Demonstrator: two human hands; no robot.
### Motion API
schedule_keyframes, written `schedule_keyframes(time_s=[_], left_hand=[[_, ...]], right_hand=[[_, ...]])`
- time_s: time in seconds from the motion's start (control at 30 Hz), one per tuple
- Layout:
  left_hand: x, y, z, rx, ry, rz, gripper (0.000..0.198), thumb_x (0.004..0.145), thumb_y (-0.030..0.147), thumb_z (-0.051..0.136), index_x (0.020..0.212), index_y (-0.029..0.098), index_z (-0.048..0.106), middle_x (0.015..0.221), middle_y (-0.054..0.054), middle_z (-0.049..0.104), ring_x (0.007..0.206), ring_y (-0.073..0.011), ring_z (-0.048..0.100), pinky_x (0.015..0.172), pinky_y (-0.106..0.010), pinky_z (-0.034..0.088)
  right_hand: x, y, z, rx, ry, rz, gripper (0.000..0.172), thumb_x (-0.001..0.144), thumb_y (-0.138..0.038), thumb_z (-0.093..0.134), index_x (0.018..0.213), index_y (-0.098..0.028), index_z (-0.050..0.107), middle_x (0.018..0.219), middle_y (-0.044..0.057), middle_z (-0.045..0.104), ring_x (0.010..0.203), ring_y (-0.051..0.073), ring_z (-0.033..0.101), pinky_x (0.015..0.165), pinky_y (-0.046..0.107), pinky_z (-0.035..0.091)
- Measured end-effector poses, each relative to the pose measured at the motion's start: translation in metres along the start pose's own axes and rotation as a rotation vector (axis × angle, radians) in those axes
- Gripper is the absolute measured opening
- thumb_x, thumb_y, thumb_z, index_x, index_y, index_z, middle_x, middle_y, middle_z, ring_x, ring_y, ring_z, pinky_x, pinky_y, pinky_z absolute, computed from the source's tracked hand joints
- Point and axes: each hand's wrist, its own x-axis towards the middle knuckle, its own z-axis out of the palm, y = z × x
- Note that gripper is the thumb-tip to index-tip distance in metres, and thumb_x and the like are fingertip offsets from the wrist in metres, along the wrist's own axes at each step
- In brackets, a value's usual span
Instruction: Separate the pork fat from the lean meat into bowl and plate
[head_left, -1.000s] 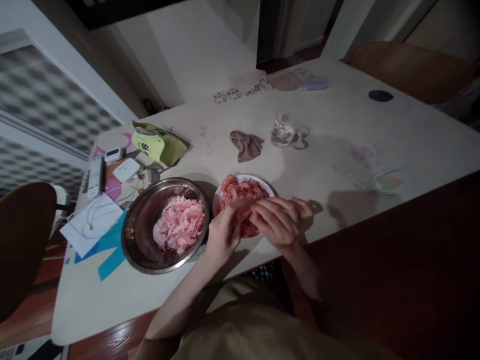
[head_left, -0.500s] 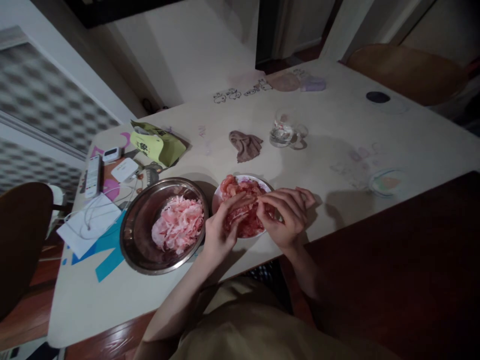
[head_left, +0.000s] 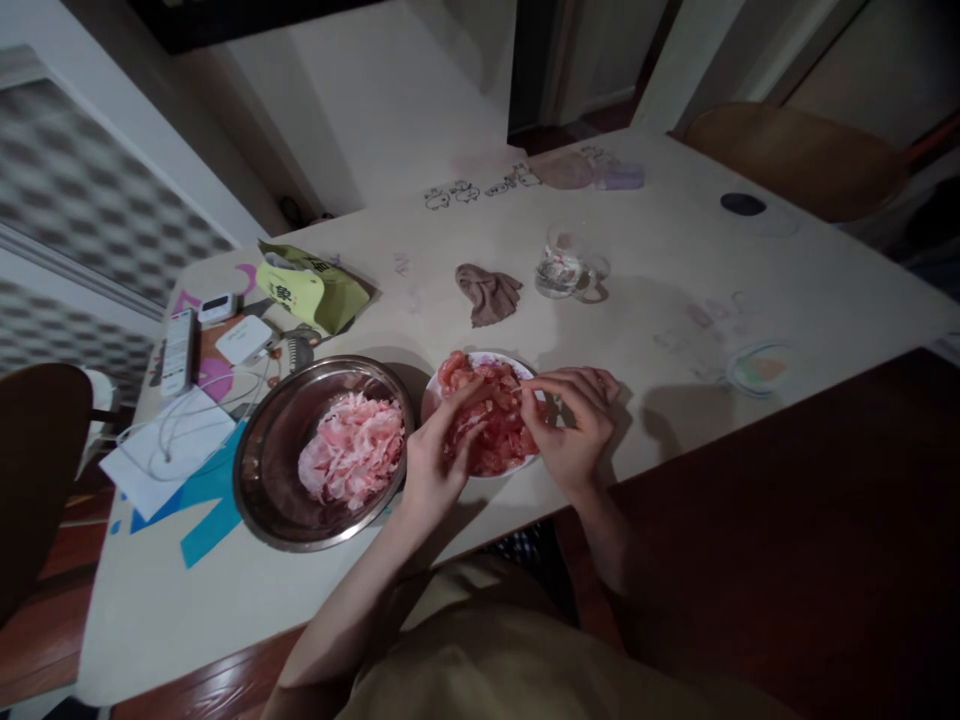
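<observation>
A white plate point(head_left: 531, 362) piled with red raw meat point(head_left: 504, 440) stands in front of me. My left hand point(head_left: 439, 455) is over the plate's left side, thumb and fingers apart, with nothing clearly held. Across from it, my right hand point(head_left: 574, 425) pinches thumb and forefinger together at the plate's right edge. Something small and pale may be at those fingertips, too small to name. To the left sits a steel bowl point(head_left: 270, 490) containing a heap of thin pale-pink meat slices point(head_left: 354, 448).
Beyond the plate are a crumpled brown cloth point(head_left: 489, 295) and a glass mug point(head_left: 559, 268) with clear liquid. Left of them lie a yellow-green bag point(head_left: 315, 290), a remote point(head_left: 178, 350), a white box point(head_left: 244, 340) and a cable. A round clear lid-like thing point(head_left: 763, 368) is at right.
My right hand's fingertips have drawn slightly away from my left hand, which stays over the meat. The view has shifted a little.
</observation>
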Motion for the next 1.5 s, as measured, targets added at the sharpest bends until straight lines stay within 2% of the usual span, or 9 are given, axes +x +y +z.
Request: schedule_keyframes(time_s=[0.17,0.37,0.6,0.73,0.9,1.07,1.5], left_hand=[[0.002,0.002,0.001,0.052,0.005,0.038,0.043,0.099,0.017,0.056,0.142,0.022,0.055,0.141,-0.011,0.065,0.132,-0.0228,0.062,0.115,-0.04,0.051],[0.001,0.005,-0.002,0.006,0.101,-0.044,0.036,0.099,0.022,0.06,0.135,0.023,0.061,0.135,-0.011,0.068,0.126,-0.0234,0.065,0.112,-0.042,0.051],[-0.001,0.013,-0.025,-0.099,0.283,-0.118,0.031,0.095,0.027,0.068,0.126,0.022,0.066,0.126,-0.008,0.071,0.119,-0.0213,0.068,0.108,-0.036,0.053],[-0.006,0.012,-0.038,-0.148,0.327,-0.163,0.03,0.094,0.027,0.069,0.123,0.022,0.067,0.124,-0.007,0.072,0.116,-0.0204,0.068,0.105,-0.034,0.053],[-0.009,0.012,-0.042,-0.124,0.268,-0.128,0.021,0.094,0.029,0.07,0.113,0.02,0.072,0.112,-0.007,0.075,0.107,-0.02,0.07,0.1,-0.033,0.054],[-0.004,0.011,-0.041,-0.143,0.215,-0.063,0.017,0.095,0.029,0.068,0.108,0.021,0.074,0.112,-0.008,0.075,0.107,-0.0208,0.069,0.1,-0.036,0.053],[0.004,0.002,-0.014,-0.181,0.065,-0.055,0.021,0.099,0.029,0.061,0.111,0.024,0.078,0.136,-0.012,0.067,0.133,-0.0268,0.06,0.115,-0.051,0.046]], right_hand=[[-0.001,0.003,0.0,0.119,-0.049,0.109,0.009,0.092,-0.024,0.067,0.084,-0.026,0.07,0.082,-0.002,0.076,0.079,0.017,0.069,0.089,0.039,0.045],[-0.002,0.002,-0.001,0.282,-0.089,0.257,0.01,0.092,-0.029,0.067,0.084,-0.026,0.071,0.082,-0.001,0.075,0.08,0.018,0.069,0.083,0.038,0.051],[0.0,-0.015,0.004,0.406,-0.139,0.306,0.01,0.091,-0.033,0.07,0.085,-0.025,0.072,0.087,0.001,0.076,0.086,0.019,0.07,0.085,0.038,0.055],[-0.001,-0.029,0.011,0.501,-0.196,0.352,0.009,0.091,-0.033,0.07,0.089,-0.025,0.073,0.091,0.002,0.077,0.089,0.02,0.072,0.085,0.037,0.057],[0.001,-0.05,0.021,0.506,-0.256,0.241,0.006,0.091,-0.027,0.07,0.088,-0.027,0.075,0.091,0.001,0.077,0.091,0.019,0.072,0.092,0.039,0.057],[0.002,-0.059,0.026,0.481,-0.264,0.17,0.007,0.091,-0.026,0.069,0.089,-0.028,0.076,0.094,0.002,0.075,0.093,0.019,0.07,0.092,0.039,0.058],[-0.01,-0.029,0.015,0.46,-0.279,0.201,0.009,0.092,-0.027,0.069,0.096,-0.031,0.077,0.104,0.003,0.069,0.106,0.02,0.067,0.098,0.043,0.057]])
